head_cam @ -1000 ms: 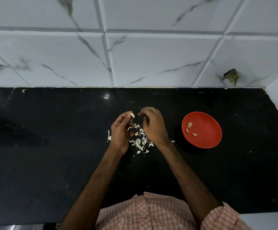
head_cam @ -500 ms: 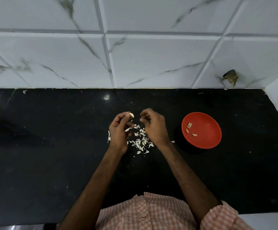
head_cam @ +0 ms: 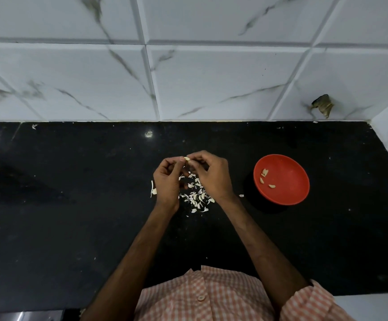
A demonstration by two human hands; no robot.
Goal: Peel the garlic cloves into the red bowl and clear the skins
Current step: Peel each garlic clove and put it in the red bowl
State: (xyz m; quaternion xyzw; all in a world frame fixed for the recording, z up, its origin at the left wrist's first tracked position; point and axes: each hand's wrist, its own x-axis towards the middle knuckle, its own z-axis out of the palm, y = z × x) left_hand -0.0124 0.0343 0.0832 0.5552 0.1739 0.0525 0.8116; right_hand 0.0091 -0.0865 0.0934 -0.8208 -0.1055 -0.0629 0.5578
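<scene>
Pinching one garlic clove [head_cam: 186, 158] between the fingertips of both hands, a person works over a black countertop [head_cam: 72, 205].

The left hand [head_cam: 167, 181] grips the clove with thumb and curled fingers, and the right hand [head_cam: 211, 177] meets it from the other side with its own curled fingertips. The clove is held in the air above a scatter of pale skins [head_cam: 197, 198] lying on the counter between and beneath the hands. The red bowl [head_cam: 288, 195] stands on the counter to the right, apart from the right hand, with a few peeled cloves [head_cam: 264, 173] in its left half. One stray scrap [head_cam: 241, 195] lies between pile and bowl. Veined white tiles [head_cam: 211, 77] back the counter.
</scene>
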